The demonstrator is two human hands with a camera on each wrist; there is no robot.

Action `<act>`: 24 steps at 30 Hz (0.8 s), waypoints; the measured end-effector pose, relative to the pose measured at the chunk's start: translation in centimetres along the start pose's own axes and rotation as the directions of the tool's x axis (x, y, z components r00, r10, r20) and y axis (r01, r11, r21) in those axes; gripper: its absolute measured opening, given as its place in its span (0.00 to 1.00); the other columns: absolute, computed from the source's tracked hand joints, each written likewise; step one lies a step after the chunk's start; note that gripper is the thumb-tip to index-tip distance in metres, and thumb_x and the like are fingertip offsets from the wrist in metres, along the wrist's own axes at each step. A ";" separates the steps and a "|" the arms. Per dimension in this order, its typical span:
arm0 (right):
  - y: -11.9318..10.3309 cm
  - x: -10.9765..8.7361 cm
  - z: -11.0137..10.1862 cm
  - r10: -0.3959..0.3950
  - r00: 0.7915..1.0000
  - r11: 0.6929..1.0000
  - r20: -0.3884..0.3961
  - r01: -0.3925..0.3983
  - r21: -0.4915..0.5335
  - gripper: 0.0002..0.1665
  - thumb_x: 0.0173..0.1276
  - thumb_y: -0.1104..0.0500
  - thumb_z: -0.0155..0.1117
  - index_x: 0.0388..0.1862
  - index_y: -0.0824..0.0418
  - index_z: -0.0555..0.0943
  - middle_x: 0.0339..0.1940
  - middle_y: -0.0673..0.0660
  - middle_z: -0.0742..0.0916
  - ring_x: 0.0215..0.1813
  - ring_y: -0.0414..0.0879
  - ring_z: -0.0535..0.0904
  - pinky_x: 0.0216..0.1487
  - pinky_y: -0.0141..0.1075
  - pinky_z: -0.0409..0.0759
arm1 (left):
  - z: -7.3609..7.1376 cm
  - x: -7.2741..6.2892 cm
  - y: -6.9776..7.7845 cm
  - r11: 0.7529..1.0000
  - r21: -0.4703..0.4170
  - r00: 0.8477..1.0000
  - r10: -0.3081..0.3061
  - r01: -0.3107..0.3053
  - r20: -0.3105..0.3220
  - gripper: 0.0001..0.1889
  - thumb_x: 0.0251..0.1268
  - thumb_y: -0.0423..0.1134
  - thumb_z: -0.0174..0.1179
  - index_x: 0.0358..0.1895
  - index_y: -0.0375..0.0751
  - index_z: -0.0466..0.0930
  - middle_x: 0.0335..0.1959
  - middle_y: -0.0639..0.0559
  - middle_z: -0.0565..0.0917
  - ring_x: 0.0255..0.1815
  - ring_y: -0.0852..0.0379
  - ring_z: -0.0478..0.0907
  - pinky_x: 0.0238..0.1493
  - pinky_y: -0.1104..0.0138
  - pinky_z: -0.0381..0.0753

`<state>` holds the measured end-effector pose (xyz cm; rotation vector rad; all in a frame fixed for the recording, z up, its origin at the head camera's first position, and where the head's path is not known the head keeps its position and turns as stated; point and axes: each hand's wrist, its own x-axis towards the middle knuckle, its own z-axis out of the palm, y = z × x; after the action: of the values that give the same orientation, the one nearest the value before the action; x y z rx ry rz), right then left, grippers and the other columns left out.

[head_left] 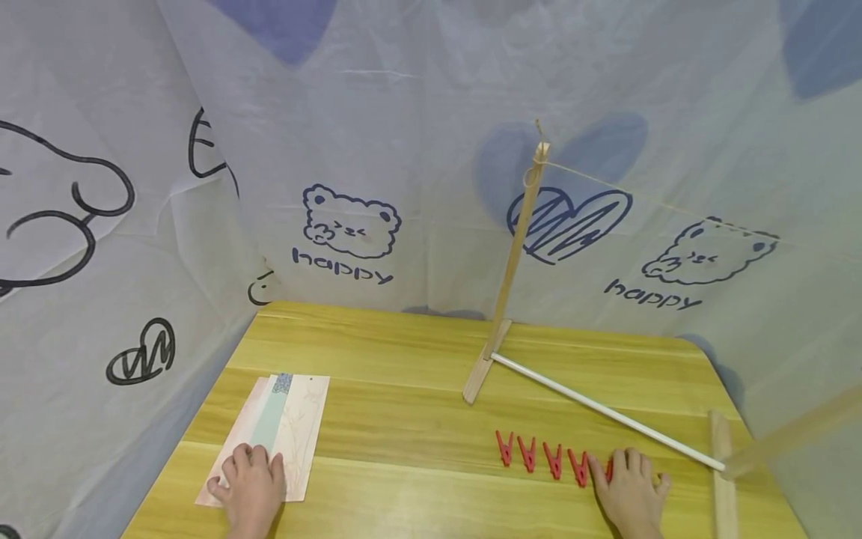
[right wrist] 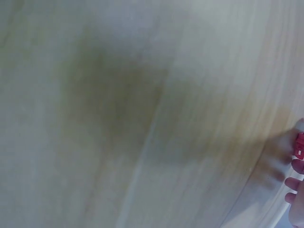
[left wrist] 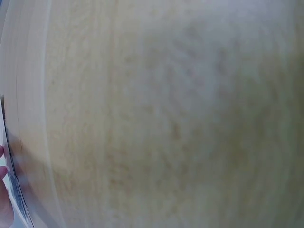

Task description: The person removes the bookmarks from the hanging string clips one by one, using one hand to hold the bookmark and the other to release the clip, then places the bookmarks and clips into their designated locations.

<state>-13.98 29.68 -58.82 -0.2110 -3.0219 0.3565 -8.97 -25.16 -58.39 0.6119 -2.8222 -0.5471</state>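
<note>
My left hand (head_left: 252, 483) rests on the near end of several overlapping paper cards (head_left: 306, 419), its fingers spread and bent. A mint-green strip (head_left: 268, 419) with a speckled blue end lies on top; pale pink and cream cards show beside it. In the left wrist view only fingertips (left wrist: 4, 204) appear at the left edge, beside the cards. At the near right, my right hand (head_left: 631, 490) pinches a red clothespin (right wrist: 299, 146) between thumb and index finger, mostly hidden in the head view. To its left, several red clothespins (head_left: 528, 454) lie in a row.
Behind the clothespins stands a frame with a wooden post (head_left: 521, 239), flat wooden feet (head_left: 722, 449) and a white rod (head_left: 606, 410). A thin string (head_left: 606, 183) runs from the post's top to the right. Printed cloth (head_left: 431, 150) hangs around the wooden table (head_left: 397, 419).
</note>
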 end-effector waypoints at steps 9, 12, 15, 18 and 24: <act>0.0 0.0 -0.7 0.017 0.999 1.000 0.032 -0.017 0.014 0.37 0.68 0.33 0.37 0.41 0.67 0.71 0.50 0.70 0.72 0.54 0.65 0.62 0.49 0.65 0.48 | -0.1 0.1 0.0 1.000 0.005 1.000 -0.009 0.008 0.019 0.15 0.65 0.40 0.48 0.37 0.25 0.68 0.48 0.31 0.60 0.51 0.32 0.53 0.49 0.37 0.41; -0.1 0.1 -1.3 0.029 0.999 0.999 0.041 -0.030 0.019 0.38 0.69 0.35 0.37 0.46 0.70 0.70 0.52 0.71 0.70 0.56 0.66 0.61 0.50 0.66 0.47 | -0.2 0.2 0.1 1.000 0.003 0.999 -0.012 0.012 0.031 0.16 0.65 0.41 0.47 0.38 0.26 0.68 0.49 0.30 0.59 0.52 0.32 0.52 0.49 0.37 0.40; -0.4 0.2 -2.2 0.046 0.998 0.998 0.037 -0.047 0.035 0.38 0.69 0.35 0.38 0.48 0.70 0.70 0.52 0.72 0.71 0.55 0.67 0.62 0.50 0.67 0.47 | -0.4 0.3 0.2 1.000 -0.009 0.999 -0.010 0.010 0.034 0.16 0.66 0.41 0.47 0.38 0.26 0.68 0.50 0.31 0.59 0.52 0.32 0.52 0.50 0.37 0.40; -0.7 0.4 -3.2 0.061 0.998 0.996 -0.008 -0.060 0.065 0.34 0.69 0.37 0.41 0.45 0.69 0.72 0.49 0.71 0.73 0.53 0.66 0.64 0.49 0.66 0.49 | -0.7 0.5 0.7 1.000 -0.030 1.000 0.000 0.000 0.013 0.15 0.66 0.42 0.47 0.38 0.27 0.69 0.50 0.31 0.60 0.52 0.32 0.53 0.50 0.37 0.41; -1.7 1.2 -6.1 0.065 0.978 0.990 -0.200 -0.038 0.135 0.22 0.65 0.46 0.56 0.39 0.66 0.73 0.45 0.69 0.76 0.48 0.64 0.68 0.48 0.62 0.51 | -2.0 1.4 2.5 0.997 -0.061 0.996 0.047 -0.051 -0.070 0.15 0.66 0.42 0.49 0.42 0.29 0.68 0.49 0.32 0.62 0.51 0.34 0.55 0.49 0.39 0.43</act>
<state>-14.72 29.60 -52.42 -0.2972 -2.7837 0.5015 -10.55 -24.25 -55.46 0.5380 -2.7369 -0.5923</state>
